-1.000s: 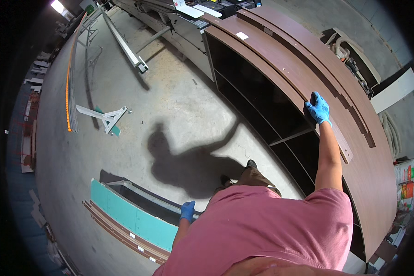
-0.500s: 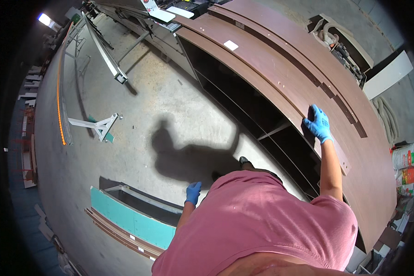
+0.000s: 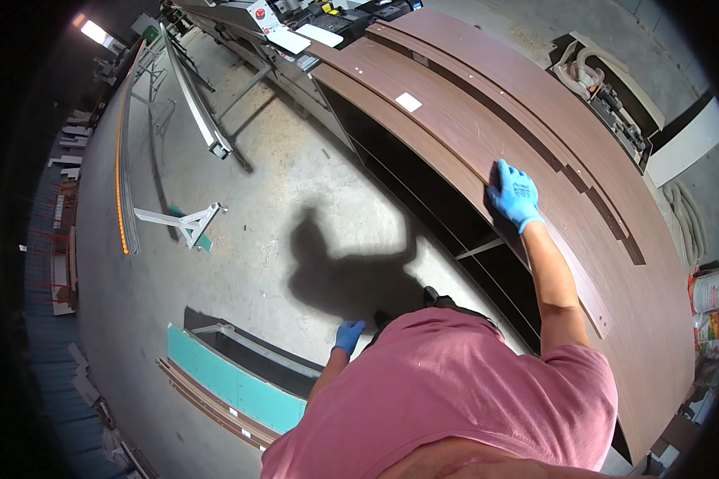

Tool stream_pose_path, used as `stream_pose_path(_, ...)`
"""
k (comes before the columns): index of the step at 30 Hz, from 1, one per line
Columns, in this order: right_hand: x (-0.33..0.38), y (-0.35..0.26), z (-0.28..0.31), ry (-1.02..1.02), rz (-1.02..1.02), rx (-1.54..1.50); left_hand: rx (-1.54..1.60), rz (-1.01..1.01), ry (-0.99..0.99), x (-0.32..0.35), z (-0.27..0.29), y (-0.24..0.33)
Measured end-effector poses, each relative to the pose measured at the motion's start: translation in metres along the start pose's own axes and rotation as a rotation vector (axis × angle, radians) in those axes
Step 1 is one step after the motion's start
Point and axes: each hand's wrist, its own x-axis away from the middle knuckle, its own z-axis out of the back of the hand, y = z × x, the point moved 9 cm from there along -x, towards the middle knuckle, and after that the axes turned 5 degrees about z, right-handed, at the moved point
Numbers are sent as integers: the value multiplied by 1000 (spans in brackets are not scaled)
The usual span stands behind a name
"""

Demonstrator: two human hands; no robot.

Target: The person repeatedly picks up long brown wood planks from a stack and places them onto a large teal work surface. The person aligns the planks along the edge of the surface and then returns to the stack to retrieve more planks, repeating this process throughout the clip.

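A broad brown surface (image 3: 659, 359) fills the right of a workshop floor, its open dark compartments facing the person. On top lies the long brown board (image 3: 593, 311), directly beneath the right hand (image 3: 514, 194), its long axis slanting from far left to near right and passing under the right forearm. The blue-gloved fingers bend over the board's left edge, well short of its near, holed end; whether they clasp or merely rest cannot be told. The right hand is plainly the nearer one. The left hand (image 3: 347, 337), also gloved in blue, hangs over the floor, well apart from the board, its fingers loosely bent with nothing visible in them.

Counted by descending size: one surface; two long rails at left, one orange-edged (image 3: 121, 184) and one pale (image 3: 190, 88); one long board under the right hand, with stepped brown boards (image 3: 487, 94) beyond it, too closely stacked to number; one teal panel (image 3: 232, 375) on the floor, beside brown strips (image 3: 208, 403) whose number is unclear; one white stand (image 3: 192, 225); two gloved hands; and one small white label (image 3: 408, 102) ahead of the right hand.
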Motion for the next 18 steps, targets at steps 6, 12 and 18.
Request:
stream_pose_path(6, 106, 76, 13, 59, -100, -37, -279, -324, -9, -4, -34, 130)
stream_pose_path(12, 227, 153, 44, 48, -183, 101, -644, -1130, 200, 99, -122, 416)
stream_pose_path(18, 303, 184, 68, 123, -234, 247, -730, -1716, 295, 191, -209, 566)
